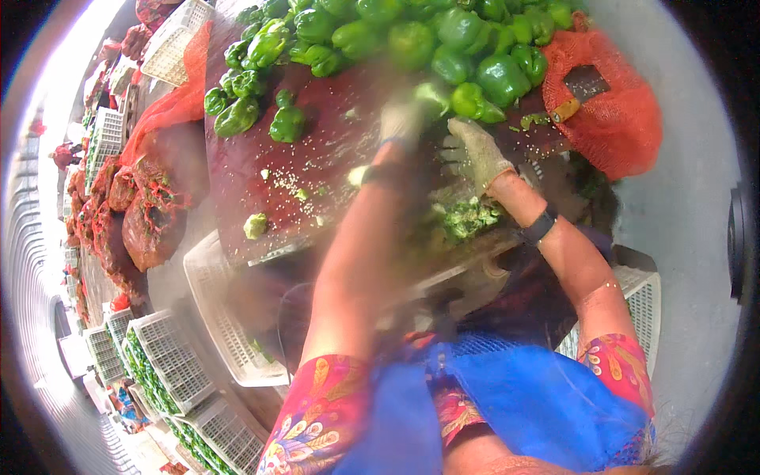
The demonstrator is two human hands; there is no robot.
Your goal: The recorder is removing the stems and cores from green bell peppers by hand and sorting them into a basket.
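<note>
Both my hands wear pale work gloves over a dark red tabletop [317,103]. My left hand [402,123] reaches toward the heap of green bell peppers [412,43]; motion smears its fingers, and whether it holds anything cannot be made out. Beside it lies a light green pepper [431,96], partly blurred. To the right, my right hand [480,152] has its fingers apart, with nothing visible in them, just below another green pepper [469,101]. Scraps of pepper core [467,218] are piled near the table's front edge, below the right hand.
A red mesh sack [625,103] lies at the right end. White seeds [273,190] and a pepper bit [255,226] are scattered on the left. White plastic crates stand below the table [218,309] and at right [645,309]. Filled red mesh sacks [154,214] and stacked crates [170,356] line the left side.
</note>
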